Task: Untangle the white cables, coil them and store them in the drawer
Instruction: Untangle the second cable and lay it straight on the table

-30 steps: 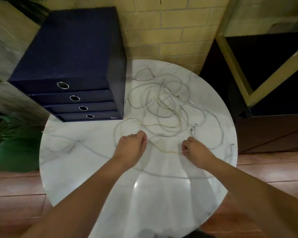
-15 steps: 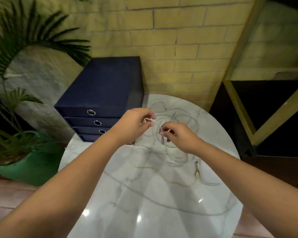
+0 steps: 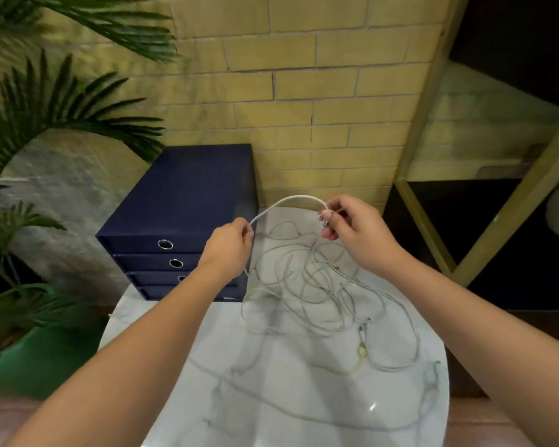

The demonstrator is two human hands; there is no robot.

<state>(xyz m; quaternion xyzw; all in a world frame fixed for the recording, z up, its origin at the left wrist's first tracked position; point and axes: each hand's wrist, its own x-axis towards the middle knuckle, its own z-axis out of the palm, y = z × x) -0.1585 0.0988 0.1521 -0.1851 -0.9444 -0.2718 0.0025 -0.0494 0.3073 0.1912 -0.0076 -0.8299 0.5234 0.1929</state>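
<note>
Both hands raised over table (image 3: 304, 398): left hand (image 3: 228, 245) & right hand (image 3: 352, 232) pinching a white cable (image 3: 296, 199), arching btwn them. No readable writing.

Head camera, one wide-angle view: above the tabletop (image 3: 304, 375), facing forward and down.
Looks from the tabletop's near edge, close over it, across to the drawer unit (image 3: 188, 195) at its far left, the brick wall (image 3: 320, 108) behind it, the plant (image 3: 62, 108) off its left side.
</note>
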